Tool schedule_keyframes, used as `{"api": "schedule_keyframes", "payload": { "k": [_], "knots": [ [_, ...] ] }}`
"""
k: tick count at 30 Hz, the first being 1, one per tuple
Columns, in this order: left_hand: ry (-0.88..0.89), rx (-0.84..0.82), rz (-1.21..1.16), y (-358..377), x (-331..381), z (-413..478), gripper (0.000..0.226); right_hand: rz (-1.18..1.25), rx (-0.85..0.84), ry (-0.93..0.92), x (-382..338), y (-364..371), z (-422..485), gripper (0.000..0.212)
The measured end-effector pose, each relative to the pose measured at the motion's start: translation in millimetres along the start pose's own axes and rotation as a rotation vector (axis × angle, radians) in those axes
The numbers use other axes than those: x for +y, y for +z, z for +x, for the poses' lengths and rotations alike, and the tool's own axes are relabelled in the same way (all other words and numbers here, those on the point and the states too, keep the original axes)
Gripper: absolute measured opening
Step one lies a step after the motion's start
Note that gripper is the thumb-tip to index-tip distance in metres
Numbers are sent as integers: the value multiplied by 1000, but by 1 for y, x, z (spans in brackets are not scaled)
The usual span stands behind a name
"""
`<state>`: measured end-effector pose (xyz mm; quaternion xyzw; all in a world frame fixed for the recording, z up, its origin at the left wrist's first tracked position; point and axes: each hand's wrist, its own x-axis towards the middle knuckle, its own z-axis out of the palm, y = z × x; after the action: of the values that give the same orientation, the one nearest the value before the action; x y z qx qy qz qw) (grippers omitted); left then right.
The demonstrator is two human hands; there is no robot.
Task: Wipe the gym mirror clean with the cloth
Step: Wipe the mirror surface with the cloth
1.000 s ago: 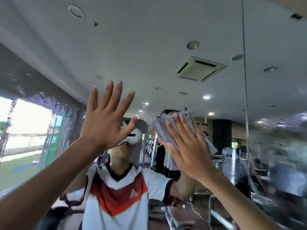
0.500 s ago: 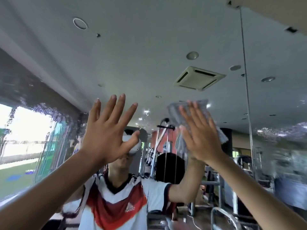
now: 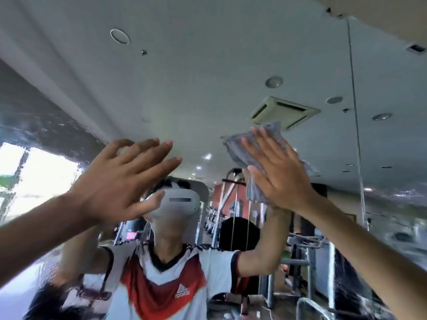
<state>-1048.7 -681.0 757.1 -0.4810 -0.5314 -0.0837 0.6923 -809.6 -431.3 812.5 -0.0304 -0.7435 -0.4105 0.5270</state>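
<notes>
Nearest, both forearms slanted upward. The left hand (image 3: 122,181) was raised, fingers straight and spread, seemingly touching the mirror (image 3: 208,77). The right hand (image 3: 279,176), fingers straight, pressed the grey cloth (image 3: 232,147) flat against the glass, above the reflected headset (image 3: 182,202).

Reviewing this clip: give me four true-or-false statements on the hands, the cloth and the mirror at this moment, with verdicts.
1. The right hand presses the cloth against the mirror with straight fingers. True.
2. The left hand grips a spray bottle. False: it is open and holds nothing.
3. The cloth is bright red. False: it is grey.
4. A vertical seam in the mirror runs to the right of the cloth. True.
</notes>
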Motion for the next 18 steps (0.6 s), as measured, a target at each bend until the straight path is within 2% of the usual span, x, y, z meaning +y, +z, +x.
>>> {"api": "schedule_keyframes", "payload": {
  "k": [3,5,6,8,11,13,15,18],
  "knots": [
    [-179,7,-51,1,-12,-14,68,25,68,357,21,-4,44,64],
    [-340,9,-101,1,-14,-19,70,-6,115,620,3,0,83,67],
    [-380,15,-111,1,-14,-20,71,-15,126,671,-13,3,96,66],
    [-393,19,-120,2,-12,-20,72,-19,101,529,-51,7,100,64],
    [-369,-1,-128,4,-13,-22,73,-45,20,75,-74,10,62,61],
    [-362,-10,-124,5,-15,-27,73,-64,10,-16,-54,3,45,60],
    [-355,-10,-108,7,-13,-30,73,-56,38,135,-30,-2,47,63],
    [-357,6,-102,8,-14,-30,74,-37,104,599,-22,1,86,73]
  ]
}}
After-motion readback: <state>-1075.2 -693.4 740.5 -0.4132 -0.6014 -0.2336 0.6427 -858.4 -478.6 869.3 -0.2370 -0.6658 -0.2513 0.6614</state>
